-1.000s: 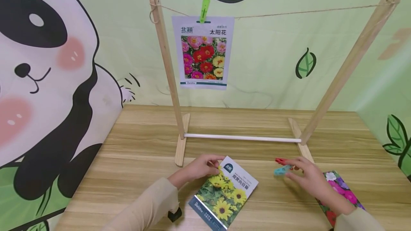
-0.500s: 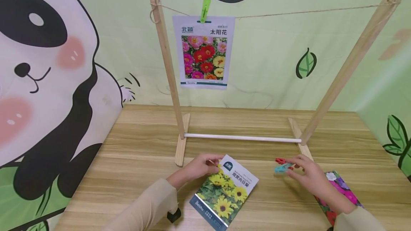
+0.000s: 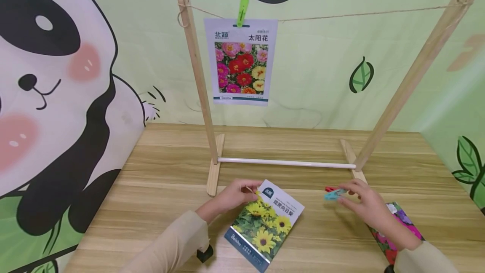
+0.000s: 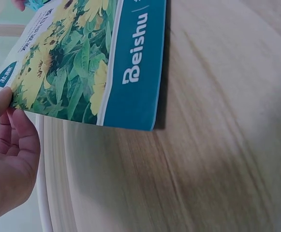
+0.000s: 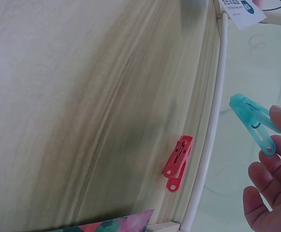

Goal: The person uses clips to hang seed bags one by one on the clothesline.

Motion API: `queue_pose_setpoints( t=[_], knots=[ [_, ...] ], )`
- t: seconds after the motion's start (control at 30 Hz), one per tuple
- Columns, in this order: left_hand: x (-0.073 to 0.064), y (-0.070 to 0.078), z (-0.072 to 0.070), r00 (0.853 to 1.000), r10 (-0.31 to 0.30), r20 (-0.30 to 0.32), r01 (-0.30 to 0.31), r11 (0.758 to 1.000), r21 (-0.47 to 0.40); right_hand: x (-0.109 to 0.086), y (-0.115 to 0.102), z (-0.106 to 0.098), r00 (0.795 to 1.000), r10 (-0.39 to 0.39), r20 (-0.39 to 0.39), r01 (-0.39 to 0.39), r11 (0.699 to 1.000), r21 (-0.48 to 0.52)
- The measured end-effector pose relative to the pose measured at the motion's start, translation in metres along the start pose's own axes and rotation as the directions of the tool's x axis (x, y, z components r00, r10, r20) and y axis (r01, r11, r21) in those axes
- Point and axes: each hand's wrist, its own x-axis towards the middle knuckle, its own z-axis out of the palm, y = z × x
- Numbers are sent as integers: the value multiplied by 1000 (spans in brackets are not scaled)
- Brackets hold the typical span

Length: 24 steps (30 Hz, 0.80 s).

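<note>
L hand (image 3: 234, 196) (head): you pinch yellow-flower pkt (image 3: 267, 224) by its upper L edge, over table (image 3: 159, 172).
R hand (image 3: 363, 202) (head): you pinch blue clip (image 3: 333, 194); pink-flower pkt (image 3: 409, 223) partly hidden by your arm (image 3: 398, 236).
String (image 3: 363, 14) (head): green clip (image 3: 243, 8) w/ hung pkt (image 3: 242, 68).
Pkt (L wrist): your thumb on its face, other fingers curled.
Red clip (image 5: 179, 162) (R wrist): on table, apart from your blue clip.

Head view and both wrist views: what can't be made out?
- Pink-flower packet: head view, partly covered by right forearm; right wrist view, cut off by bottom edge.
- Red clip: head view, partly hidden by blue clip.
- Yellow-flower packet: head view, lower fine print too small.
</note>
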Motion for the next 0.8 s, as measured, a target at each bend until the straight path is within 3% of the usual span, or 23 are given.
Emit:
queue_pose_setpoints(
  t=[0.43, 0.8],
  knots=[
    [1, 2, -3, 999, -12, -46, 11, 1000, -19, 6, -5, -6, 1000, 18, -8, -18, 1000, 11],
    [-1, 5, -6, 997, -17, -76, 15, 999, -29, 13, -7, -9, 998, -49, -46, 50, 999, 8]
  ],
)
